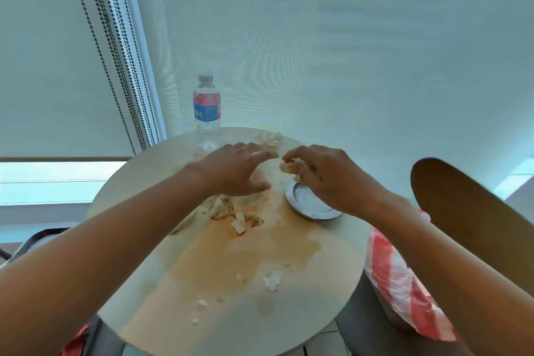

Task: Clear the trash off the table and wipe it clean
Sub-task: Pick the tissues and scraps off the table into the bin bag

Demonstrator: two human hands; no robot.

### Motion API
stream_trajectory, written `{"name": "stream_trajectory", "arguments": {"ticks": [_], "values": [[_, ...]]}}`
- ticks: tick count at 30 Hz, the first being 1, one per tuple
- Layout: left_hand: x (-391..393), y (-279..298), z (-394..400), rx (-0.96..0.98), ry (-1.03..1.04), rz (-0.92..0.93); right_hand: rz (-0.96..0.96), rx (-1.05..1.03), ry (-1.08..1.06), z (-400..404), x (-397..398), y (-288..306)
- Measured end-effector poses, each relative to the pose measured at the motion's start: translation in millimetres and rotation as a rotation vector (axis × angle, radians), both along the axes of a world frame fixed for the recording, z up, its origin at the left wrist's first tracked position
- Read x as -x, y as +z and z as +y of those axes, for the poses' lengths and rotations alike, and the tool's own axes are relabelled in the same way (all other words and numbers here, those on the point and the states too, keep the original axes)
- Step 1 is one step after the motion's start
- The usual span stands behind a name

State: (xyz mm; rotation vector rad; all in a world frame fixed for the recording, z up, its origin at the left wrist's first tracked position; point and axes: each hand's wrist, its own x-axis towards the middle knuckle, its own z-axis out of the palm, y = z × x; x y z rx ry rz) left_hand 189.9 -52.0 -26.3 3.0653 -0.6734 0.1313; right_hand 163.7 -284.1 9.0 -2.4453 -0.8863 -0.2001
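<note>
Trash pickup step: your right hand (pixel 318 173) grips a soggy wad (pixel 291 166) at table (pixel 332 269) 12 o'clock; left hand (pixel 239 170) open, fingers spread. Next, likely grab scraps (pixel 231 214) at center.

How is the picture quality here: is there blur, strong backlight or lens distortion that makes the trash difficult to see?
Head view: soft daylight comes through the window shade behind the table, without hard shadows; the wide lens bends the bead chains and stretches the forearms; the left hand is slightly motion-blurred; the soggy tissue scraps and brown spill look soft but readable.
</note>
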Motion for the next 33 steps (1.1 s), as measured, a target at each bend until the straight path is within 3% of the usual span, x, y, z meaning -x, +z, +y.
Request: {"name": "stream_trajectory", "arguments": {"ticks": [11,20,33], "values": [[-22.1,-15.4,-12.9,0.043,-0.042,0.026,-0.004,0.01,-0.055,-22.1,-0.1,-15.6],[-12.3,29.5,-24.2,0.207,-0.124,-0.088,-0.054,-0.012,-0.097,-36.0,13.5,7.3],[5.2,50.8,-124.7,0.224,-0.338,-0.15,-0.075,-0.016,-0.224,-124.4,50.7,19.0]]}}
